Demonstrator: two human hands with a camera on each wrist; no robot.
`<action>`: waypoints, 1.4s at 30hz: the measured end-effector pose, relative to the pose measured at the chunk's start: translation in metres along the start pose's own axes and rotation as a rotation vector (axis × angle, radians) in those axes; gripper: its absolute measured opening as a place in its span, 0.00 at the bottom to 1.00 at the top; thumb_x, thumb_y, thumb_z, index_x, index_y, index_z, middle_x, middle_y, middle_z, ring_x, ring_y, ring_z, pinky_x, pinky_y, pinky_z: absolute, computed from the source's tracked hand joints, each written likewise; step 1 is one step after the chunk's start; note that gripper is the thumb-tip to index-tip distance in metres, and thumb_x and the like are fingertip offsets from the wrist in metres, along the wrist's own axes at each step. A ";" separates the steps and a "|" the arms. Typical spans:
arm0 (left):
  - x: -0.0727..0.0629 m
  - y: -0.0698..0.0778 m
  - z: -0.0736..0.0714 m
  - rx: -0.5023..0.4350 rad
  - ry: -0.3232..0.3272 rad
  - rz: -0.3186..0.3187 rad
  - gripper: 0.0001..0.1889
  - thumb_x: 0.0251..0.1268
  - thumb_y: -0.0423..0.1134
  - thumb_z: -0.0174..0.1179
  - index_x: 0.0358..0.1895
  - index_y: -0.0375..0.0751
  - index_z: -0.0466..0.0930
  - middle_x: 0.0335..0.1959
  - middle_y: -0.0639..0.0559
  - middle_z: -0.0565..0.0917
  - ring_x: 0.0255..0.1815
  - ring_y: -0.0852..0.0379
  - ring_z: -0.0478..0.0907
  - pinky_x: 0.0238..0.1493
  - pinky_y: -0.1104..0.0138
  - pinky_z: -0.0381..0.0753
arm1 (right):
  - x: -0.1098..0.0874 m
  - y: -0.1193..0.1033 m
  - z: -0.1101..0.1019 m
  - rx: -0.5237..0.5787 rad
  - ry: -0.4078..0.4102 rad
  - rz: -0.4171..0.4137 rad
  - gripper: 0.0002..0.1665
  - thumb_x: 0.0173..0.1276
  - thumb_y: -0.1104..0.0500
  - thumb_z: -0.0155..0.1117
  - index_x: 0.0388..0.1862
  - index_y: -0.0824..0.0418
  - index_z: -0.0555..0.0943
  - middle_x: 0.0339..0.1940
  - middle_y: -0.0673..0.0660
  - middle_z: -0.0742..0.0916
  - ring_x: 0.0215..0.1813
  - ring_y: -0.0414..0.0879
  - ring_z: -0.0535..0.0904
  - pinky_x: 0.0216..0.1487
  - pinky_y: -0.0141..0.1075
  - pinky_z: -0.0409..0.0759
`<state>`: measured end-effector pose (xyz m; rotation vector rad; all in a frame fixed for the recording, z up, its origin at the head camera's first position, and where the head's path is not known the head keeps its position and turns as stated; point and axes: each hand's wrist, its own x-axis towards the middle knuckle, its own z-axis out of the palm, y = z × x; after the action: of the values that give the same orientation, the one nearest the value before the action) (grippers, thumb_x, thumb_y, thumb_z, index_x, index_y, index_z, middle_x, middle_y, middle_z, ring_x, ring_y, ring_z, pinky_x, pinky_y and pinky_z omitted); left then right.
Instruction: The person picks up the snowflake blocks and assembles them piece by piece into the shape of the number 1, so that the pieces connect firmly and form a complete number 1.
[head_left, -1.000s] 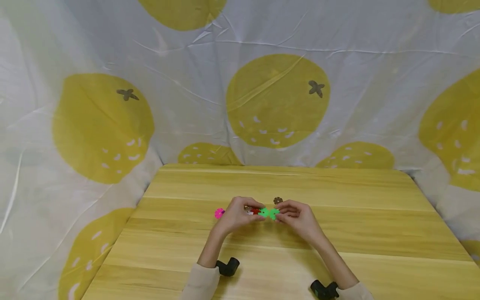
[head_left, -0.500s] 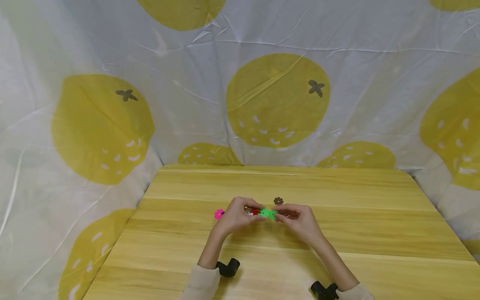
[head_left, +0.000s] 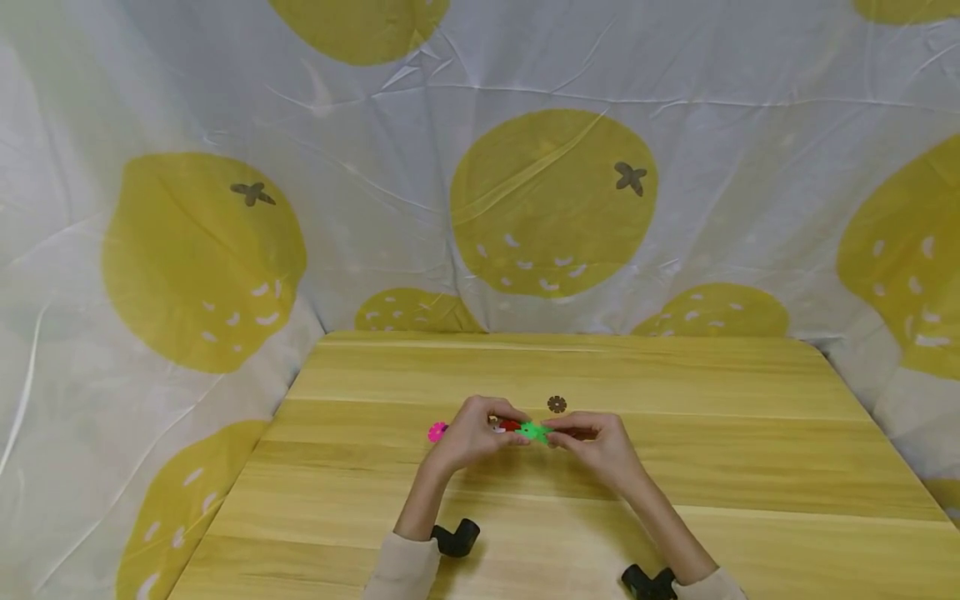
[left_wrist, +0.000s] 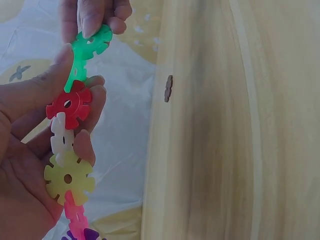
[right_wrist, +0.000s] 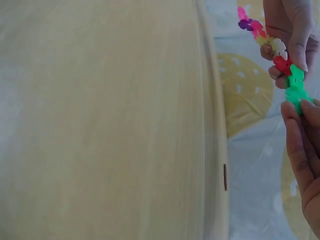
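Note:
A chain of notched plastic snowflake discs runs between my hands. In the left wrist view it has a green end disc [left_wrist: 95,42], a second green disc [left_wrist: 76,71], a red disc [left_wrist: 69,105], a white one [left_wrist: 61,137], a pale yellow one [left_wrist: 68,179], a pink one [left_wrist: 76,217] and a purple one [left_wrist: 91,234]. My left hand [head_left: 474,433] pinches the second green disc between thumb and fingers, and the chain lies along its palm. My right hand [head_left: 600,442] pinches the end green disc. Another pink disc [head_left: 437,431] shows beyond my left hand.
A single brown disc [head_left: 557,404] lies on the wooden table [head_left: 360,500] just beyond my right hand. Behind the table hangs a pale curtain [head_left: 375,183] printed with yellow fruit. Black devices [head_left: 457,537] sit at both wrists.
The two green discs have come from side by side to overlapping, with the end one turned to an angle. My right hand has shifted slightly left and nearer; my left hand barely moves.

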<state>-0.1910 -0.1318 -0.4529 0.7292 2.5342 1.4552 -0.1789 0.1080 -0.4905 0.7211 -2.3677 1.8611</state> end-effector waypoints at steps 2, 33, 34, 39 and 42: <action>0.000 -0.001 -0.001 -0.007 -0.003 0.000 0.11 0.61 0.34 0.75 0.46 0.40 0.91 0.40 0.49 0.90 0.39 0.59 0.82 0.40 0.72 0.82 | -0.001 0.000 0.000 0.006 -0.008 -0.003 0.11 0.67 0.66 0.72 0.48 0.63 0.91 0.42 0.62 0.93 0.38 0.43 0.90 0.42 0.34 0.88; 0.000 -0.003 0.001 -0.118 0.031 0.010 0.10 0.59 0.33 0.75 0.45 0.42 0.93 0.38 0.49 0.90 0.36 0.57 0.79 0.34 0.73 0.74 | -0.002 -0.012 0.001 -0.015 0.010 -0.095 0.14 0.68 0.71 0.68 0.52 0.68 0.88 0.45 0.65 0.92 0.43 0.48 0.92 0.42 0.36 0.89; 0.000 -0.003 0.001 -0.120 0.032 0.014 0.10 0.59 0.32 0.75 0.45 0.42 0.93 0.37 0.49 0.90 0.36 0.57 0.79 0.34 0.73 0.74 | -0.002 -0.012 0.001 -0.015 0.011 -0.099 0.14 0.68 0.72 0.68 0.52 0.69 0.88 0.45 0.65 0.92 0.42 0.49 0.92 0.42 0.36 0.89; 0.001 -0.004 0.004 -0.129 0.026 0.024 0.09 0.60 0.32 0.75 0.44 0.42 0.93 0.38 0.48 0.91 0.35 0.61 0.79 0.33 0.74 0.74 | -0.002 -0.013 0.002 -0.009 0.016 -0.104 0.14 0.67 0.74 0.68 0.51 0.71 0.88 0.45 0.67 0.91 0.41 0.51 0.92 0.41 0.36 0.89; 0.002 -0.003 0.005 -0.131 0.019 0.023 0.09 0.59 0.32 0.75 0.43 0.42 0.93 0.37 0.48 0.91 0.34 0.61 0.79 0.33 0.74 0.74 | -0.003 -0.014 0.002 -0.023 0.016 -0.101 0.13 0.67 0.73 0.68 0.50 0.70 0.88 0.45 0.67 0.91 0.40 0.52 0.92 0.36 0.33 0.89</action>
<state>-0.1920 -0.1283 -0.4574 0.7288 2.4239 1.6243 -0.1708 0.1049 -0.4788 0.8049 -2.2936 1.7896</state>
